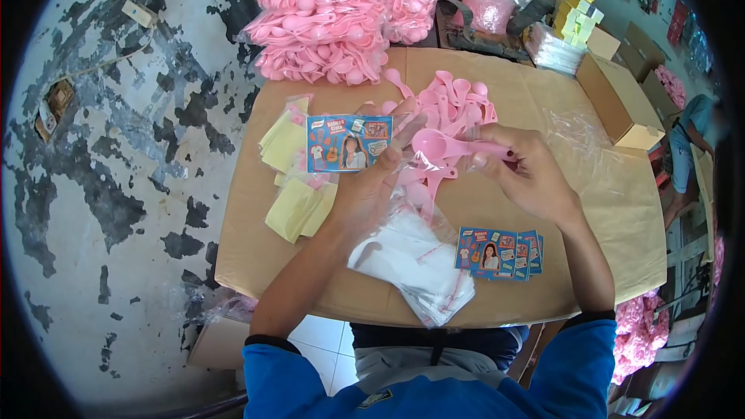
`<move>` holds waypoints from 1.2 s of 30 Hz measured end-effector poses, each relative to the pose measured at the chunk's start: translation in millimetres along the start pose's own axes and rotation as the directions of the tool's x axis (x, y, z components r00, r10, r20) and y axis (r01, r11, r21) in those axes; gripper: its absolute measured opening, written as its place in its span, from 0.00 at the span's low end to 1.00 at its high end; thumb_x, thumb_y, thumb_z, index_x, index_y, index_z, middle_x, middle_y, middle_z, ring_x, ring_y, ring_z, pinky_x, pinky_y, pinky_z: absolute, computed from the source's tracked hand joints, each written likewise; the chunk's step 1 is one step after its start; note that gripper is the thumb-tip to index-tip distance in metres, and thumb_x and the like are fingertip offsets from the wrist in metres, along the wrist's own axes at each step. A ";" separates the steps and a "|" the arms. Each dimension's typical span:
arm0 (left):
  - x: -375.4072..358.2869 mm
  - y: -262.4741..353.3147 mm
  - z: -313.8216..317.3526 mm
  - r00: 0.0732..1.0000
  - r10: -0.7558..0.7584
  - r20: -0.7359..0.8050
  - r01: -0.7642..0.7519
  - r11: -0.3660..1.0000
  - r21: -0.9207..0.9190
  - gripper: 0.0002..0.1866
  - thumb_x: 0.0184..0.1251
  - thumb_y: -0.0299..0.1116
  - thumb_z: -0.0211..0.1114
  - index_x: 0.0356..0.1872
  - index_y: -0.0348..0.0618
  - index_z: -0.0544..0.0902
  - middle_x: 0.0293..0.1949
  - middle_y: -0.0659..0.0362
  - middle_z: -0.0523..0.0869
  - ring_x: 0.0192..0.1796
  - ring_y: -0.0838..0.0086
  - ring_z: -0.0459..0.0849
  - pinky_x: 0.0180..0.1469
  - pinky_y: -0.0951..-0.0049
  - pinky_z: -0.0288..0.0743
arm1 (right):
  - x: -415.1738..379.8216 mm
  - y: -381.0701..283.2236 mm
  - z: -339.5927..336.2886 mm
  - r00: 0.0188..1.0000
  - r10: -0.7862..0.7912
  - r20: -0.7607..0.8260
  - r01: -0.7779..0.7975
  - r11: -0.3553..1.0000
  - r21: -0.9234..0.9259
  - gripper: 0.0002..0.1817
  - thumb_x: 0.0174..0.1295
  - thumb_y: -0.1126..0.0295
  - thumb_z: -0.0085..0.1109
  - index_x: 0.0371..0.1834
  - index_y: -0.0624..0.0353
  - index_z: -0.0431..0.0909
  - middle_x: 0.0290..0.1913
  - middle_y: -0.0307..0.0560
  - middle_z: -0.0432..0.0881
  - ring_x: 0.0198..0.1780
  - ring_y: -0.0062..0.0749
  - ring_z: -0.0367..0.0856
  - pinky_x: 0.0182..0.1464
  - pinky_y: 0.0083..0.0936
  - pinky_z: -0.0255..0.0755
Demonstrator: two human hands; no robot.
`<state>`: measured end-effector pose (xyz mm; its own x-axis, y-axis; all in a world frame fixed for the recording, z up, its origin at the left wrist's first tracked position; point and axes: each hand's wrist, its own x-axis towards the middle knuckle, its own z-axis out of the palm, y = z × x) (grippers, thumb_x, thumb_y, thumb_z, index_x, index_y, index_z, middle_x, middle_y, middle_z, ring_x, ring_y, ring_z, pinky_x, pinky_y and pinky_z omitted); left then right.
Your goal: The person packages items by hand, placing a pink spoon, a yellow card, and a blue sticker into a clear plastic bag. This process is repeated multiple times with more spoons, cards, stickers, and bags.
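A blue printed card (349, 144) lies against the fingers of my left hand (376, 174), its picture facing up. My right hand (524, 174) pinches the handle of a pink spoon (438, 145), whose bowl points left towards my left hand. Clear plastic shows around the spoon; whether my left fingers grip it is unclear. Behind and below the hands is a pile of loose pink spoons (450, 101). White plastic bags (419, 260) lie nearer my body, with a fanned stack of blue cards (497, 254) to their right. Pale yellow packets (293, 206) lie left of my left hand.
Large clear bags of pink spoons (322, 19) stand at the table's back left. An open cardboard box (621, 101) sits back right, near stacked yellow packets (576, 15). Thin clear plastic (578, 136) lies on the brown table cover (621, 217). Another person (691, 143) is at far right.
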<state>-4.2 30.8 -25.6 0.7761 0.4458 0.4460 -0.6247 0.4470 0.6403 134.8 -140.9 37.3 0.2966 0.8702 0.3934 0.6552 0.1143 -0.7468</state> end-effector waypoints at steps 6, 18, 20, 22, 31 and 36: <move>-5.4 -9.7 4.5 0.999 -0.043 0.023 0.038 0.986 0.165 0.35 0.65 0.34 0.65 0.69 0.51 0.56 0.70 0.48 0.63 0.71 0.58 0.64 0.71 0.55 0.61 | 0.3 -6.1 13.8 0.997 -0.071 0.042 0.067 0.994 0.089 0.15 0.63 0.72 0.61 0.52 0.62 0.77 0.41 0.48 0.84 0.40 0.28 0.84 0.40 0.23 0.76; 12.2 -0.6 -14.0 0.983 -0.080 -0.168 0.099 0.989 0.109 0.29 0.72 0.41 0.58 0.66 0.38 0.59 0.67 0.47 0.66 0.70 0.64 0.66 0.71 0.67 0.60 | 2.0 -54.1 -79.0 0.955 -0.114 -0.274 -0.003 0.920 -0.392 0.08 0.62 0.78 0.48 0.41 0.60 0.76 0.24 0.36 0.76 0.25 0.14 0.68 0.25 0.15 0.59; 10.1 -1.8 -8.8 0.988 -0.025 -0.151 0.079 0.926 0.368 0.30 0.70 0.39 0.60 0.67 0.38 0.59 0.67 0.46 0.67 0.71 0.63 0.64 0.72 0.64 0.58 | 19.8 -39.3 -68.2 0.978 -0.137 -0.156 0.027 0.831 -0.556 0.04 0.60 0.74 0.54 0.35 0.60 0.77 0.21 0.39 0.73 0.23 0.14 0.66 0.24 0.17 0.58; 10.2 -4.6 -5.2 0.999 0.004 -0.038 0.021 0.769 0.639 0.33 0.67 0.38 0.64 0.68 0.37 0.59 0.67 0.47 0.67 0.72 0.62 0.63 0.73 0.62 0.55 | 27.6 -39.8 -63.7 0.988 -0.129 -0.080 0.036 0.711 -0.702 0.03 0.58 0.72 0.57 0.31 0.60 0.78 0.19 0.40 0.71 0.21 0.16 0.66 0.24 0.20 0.60; 21.4 -21.9 32.6 0.940 -0.324 0.106 0.052 0.445 0.894 0.30 0.65 0.32 0.64 0.65 0.33 0.64 0.50 0.54 0.77 0.53 0.76 0.78 0.48 0.74 0.74 | 33.6 -34.8 -24.0 0.996 0.011 -0.091 -0.030 0.977 -0.209 0.08 0.63 0.70 0.56 0.35 0.63 0.81 0.24 0.34 0.76 0.25 0.14 0.66 0.28 0.17 0.63; 20.8 -6.6 24.0 0.808 -0.579 0.107 0.364 0.633 0.683 0.18 0.70 0.31 0.58 0.58 0.36 0.73 0.46 0.56 0.84 0.43 0.79 0.82 0.43 0.74 0.76 | 43.4 -3.1 -19.9 0.952 -0.132 -0.275 0.122 0.991 -0.052 0.10 0.65 0.66 0.59 0.39 0.64 0.82 0.27 0.34 0.78 0.27 0.15 0.70 0.31 0.16 0.65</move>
<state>18.2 18.5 -5.6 0.9983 0.0185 0.0560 -0.0542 -0.0850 0.9949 159.5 -113.1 67.4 0.3870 0.6820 0.6205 0.7216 0.1949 -0.6643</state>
